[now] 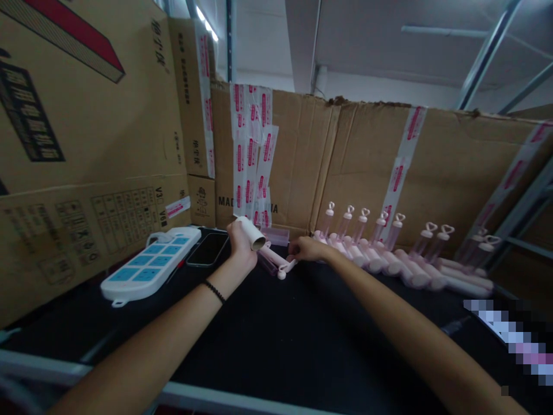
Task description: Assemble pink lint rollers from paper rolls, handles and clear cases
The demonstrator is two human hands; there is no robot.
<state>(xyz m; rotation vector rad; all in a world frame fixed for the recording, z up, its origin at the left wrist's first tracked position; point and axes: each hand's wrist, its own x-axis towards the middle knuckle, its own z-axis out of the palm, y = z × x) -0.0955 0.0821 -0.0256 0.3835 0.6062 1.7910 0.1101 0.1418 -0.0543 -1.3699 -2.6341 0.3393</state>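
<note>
My left hand (pixel 242 245) is wrapped round a pale cardboard tube (pixel 252 231), whose hollow end faces me. To its right, my right hand (pixel 305 249) has its fingers curled down at the table, next to a thin pale pink piece (pixel 291 266). What those fingers hold, if anything, is too small to make out. Between the hands a clear pink tube (pixel 268 262) with a pale pink cap (pixel 281 272) lies on the black table surface (pixel 276 340). Behind them lies a translucent pink block-like piece (pixel 275 236).
Several clear tubes with heart-loop tops (pixel 362 225) stand along the back right, behind a row of pale pink cylinders (pixel 375 259). On the left lie a white power strip (pixel 151 262) and a dark phone (pixel 208 249). Taped cardboard walls (pixel 298 161) enclose the back and left.
</note>
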